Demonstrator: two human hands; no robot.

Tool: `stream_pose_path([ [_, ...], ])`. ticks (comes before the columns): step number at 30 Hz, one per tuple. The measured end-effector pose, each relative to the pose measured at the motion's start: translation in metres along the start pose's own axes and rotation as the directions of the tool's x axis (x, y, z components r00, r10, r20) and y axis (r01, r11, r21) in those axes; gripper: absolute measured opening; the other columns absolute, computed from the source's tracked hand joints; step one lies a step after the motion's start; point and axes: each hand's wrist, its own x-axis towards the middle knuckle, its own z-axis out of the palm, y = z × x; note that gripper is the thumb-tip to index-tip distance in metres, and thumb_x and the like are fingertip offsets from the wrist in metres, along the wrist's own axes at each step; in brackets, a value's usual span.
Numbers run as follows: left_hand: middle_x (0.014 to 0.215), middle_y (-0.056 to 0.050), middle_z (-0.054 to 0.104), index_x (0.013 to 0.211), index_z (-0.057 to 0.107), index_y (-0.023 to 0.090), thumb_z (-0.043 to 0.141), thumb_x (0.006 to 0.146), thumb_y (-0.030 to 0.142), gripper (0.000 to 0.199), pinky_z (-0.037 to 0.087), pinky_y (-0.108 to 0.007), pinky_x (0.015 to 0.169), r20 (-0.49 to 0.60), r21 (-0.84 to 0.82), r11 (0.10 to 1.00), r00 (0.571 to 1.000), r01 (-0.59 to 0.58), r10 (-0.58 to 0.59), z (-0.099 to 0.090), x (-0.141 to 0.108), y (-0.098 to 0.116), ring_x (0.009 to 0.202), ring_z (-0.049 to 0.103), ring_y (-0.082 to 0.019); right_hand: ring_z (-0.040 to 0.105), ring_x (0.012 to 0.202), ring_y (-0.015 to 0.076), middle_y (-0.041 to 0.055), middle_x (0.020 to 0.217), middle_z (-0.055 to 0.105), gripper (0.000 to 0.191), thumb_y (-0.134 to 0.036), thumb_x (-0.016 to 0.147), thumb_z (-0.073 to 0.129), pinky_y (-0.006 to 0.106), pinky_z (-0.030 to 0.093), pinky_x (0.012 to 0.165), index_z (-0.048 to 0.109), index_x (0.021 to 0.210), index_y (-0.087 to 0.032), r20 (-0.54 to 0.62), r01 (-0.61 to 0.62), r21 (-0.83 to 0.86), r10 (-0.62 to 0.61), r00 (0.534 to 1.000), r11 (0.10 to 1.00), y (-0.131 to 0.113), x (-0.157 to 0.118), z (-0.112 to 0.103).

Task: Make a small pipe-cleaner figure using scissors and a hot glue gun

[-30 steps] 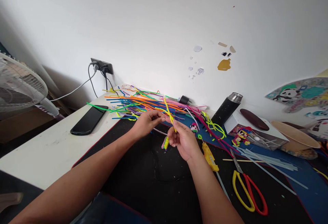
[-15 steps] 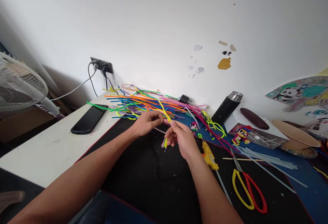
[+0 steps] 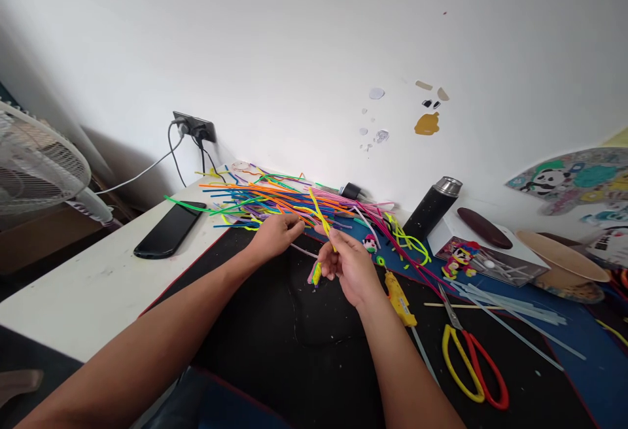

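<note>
My right hand (image 3: pixel 350 262) is closed on a yellow pipe cleaner (image 3: pixel 318 210), whose bent length sticks up and to the left past the thumb. Below the same fingers hangs a small twisted bundle of yellow, green and pink pipe cleaner (image 3: pixel 314 273), partly hidden by the hand. My left hand (image 3: pixel 277 234) is to its left, thumb and fingers pinched together; what they hold, if anything, is hidden. A thin lavender strand (image 3: pixel 305 250) runs between the hands; I cannot tell whether either holds it. Loose pipe cleaners (image 3: pixel 275 193) lie behind the hands.
A yellow glue gun (image 3: pixel 400 301) and red-and-yellow scissors (image 3: pixel 473 363) lie right on the black mat (image 3: pixel 284 357). Beyond are clear glue sticks (image 3: pixel 515 305), a small figure (image 3: pixel 461 259) and a black flask (image 3: pixel 432 206). At left are a phone (image 3: pixel 169 229) and a fan (image 3: pixel 39 161).
My left hand has drawn slightly left and away from the yellow pipe cleaner, which stays in my right hand. The gap between the hands is wider.
</note>
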Motion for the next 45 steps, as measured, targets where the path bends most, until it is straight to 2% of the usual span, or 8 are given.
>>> stream_pose_path([
  [3, 0.056, 0.002, 0.053, 0.062, 0.058, 0.021, 0.051, 0.094, 0.04, 0.037, 0.034, -0.029, 0.058, 0.019, 0.023, 1.0, 1.0, 0.017, -0.017, 0.001, 0.002, -0.006, 0.057, 0.049, -0.017, 0.055, 0.043, 0.0106, -0.0005, 0.062, 0.067, 0.052, -0.058, 0.085, 0.075, 0.021, 0.035, 0.038, 0.076, 0.116, -0.016, -0.003, -0.005, 0.02, 0.005, 1.0, 1.0, 0.001, 0.001, -0.001],
  [6, 0.097, -0.005, 0.076, 0.092, 0.075, 0.023, 0.059, 0.085, 0.024, 0.018, 0.047, -0.033, 0.084, 0.002, -0.049, 0.995, 0.996, -0.092, 0.092, 0.004, 0.003, -0.011, 0.093, 0.067, -0.024, 0.054, 0.043, 0.0105, -0.001, 0.061, 0.066, 0.052, -0.058, 0.084, 0.077, 0.021, 0.034, 0.038, 0.077, 0.115, -0.017, -0.001, -0.009, 0.052, 0.009, 1.0, 0.999, 0.002, 0.002, -0.002],
  [8, 0.114, -0.008, 0.076, 0.109, 0.075, 0.024, 0.062, 0.081, 0.019, 0.031, 0.047, -0.037, 0.094, -0.034, -0.14, 0.983, 0.992, -0.122, 0.118, 0.005, 0.004, -0.011, 0.109, 0.066, -0.027, 0.053, 0.043, 0.0102, -0.0014, 0.06, 0.065, 0.052, -0.058, 0.083, 0.079, 0.021, 0.034, 0.038, 0.078, 0.114, -0.017, 0.0, -0.013, 0.088, 0.013, 1.0, 0.996, 0.002, 0.002, -0.003],
  [15, 0.076, -0.004, 0.071, 0.111, 0.074, 0.015, 0.073, 0.086, 0.049, 0.043, 0.048, -0.03, 0.066, 0.164, -0.67, 0.728, 0.985, 0.143, -0.043, -0.001, 0.001, 0.008, 0.066, 0.06, -0.016, 0.05, 0.041, 0.0083, -0.0018, 0.06, 0.064, 0.045, -0.053, 0.083, 0.08, 0.02, 0.034, 0.037, 0.08, 0.108, -0.016, 0.027, -0.067, 0.202, 0.063, 0.998, 0.977, 0.0, 0.004, -0.004],
  [22, 0.069, -0.003, 0.063, 0.08, 0.076, 0.013, 0.083, 0.078, 0.053, 0.04, 0.04, -0.025, 0.059, 0.197, -0.826, 0.533, 0.98, 0.182, -0.03, -0.004, -0.002, 0.016, 0.061, 0.051, -0.012, 0.051, 0.04, 0.0081, -0.0027, 0.058, 0.064, 0.045, -0.051, 0.079, 0.083, 0.02, 0.036, 0.038, 0.08, 0.106, -0.015, 0.093, -0.092, 0.16, 0.078, 0.993, 0.983, 0.003, 0.001, 0.001],
  [27, 0.072, -0.002, 0.063, 0.094, 0.08, 0.012, 0.092, 0.07, 0.046, 0.043, 0.037, -0.023, 0.057, 0.212, -0.892, 0.397, 0.976, 0.215, -0.052, -0.008, -0.001, 0.018, 0.06, 0.048, -0.009, 0.053, 0.04, 0.0086, -0.0022, 0.057, 0.065, 0.049, -0.053, 0.078, 0.084, 0.019, 0.033, 0.036, 0.079, 0.107, -0.014, 0.096, -0.122, 0.096, 0.113, 0.989, 0.988, 0.004, 0.001, 0.002],
  [37, 0.064, 0.002, 0.057, 0.076, 0.071, 0.013, 0.087, 0.078, 0.047, 0.037, 0.038, -0.021, 0.056, 0.209, -0.89, 0.412, 0.978, 0.195, -0.012, -0.011, -0.001, 0.018, 0.057, 0.05, -0.009, 0.059, 0.042, 0.0111, 0.0009, 0.061, 0.069, 0.051, -0.061, 0.083, 0.074, 0.018, 0.035, 0.037, 0.074, 0.103, -0.014, 0.107, -0.113, -0.079, 0.121, 0.987, 0.99, 0.007, 0.001, 0.005],
  [45, 0.063, 0.003, 0.061, 0.082, 0.067, 0.015, 0.082, 0.081, 0.05, 0.037, 0.037, -0.022, 0.051, 0.236, -0.762, 0.622, 0.972, 0.181, 0.006, -0.008, -0.001, 0.019, 0.053, 0.051, -0.009, 0.066, 0.046, 0.0134, 0.0008, 0.079, 0.072, 0.042, -0.053, 0.096, 0.06, 0.021, 0.043, 0.041, 0.066, 0.125, -0.023, 0.069, 0.175, -0.5, -0.162, 0.984, 0.848, 0.022, 0.006, 0.003],
])
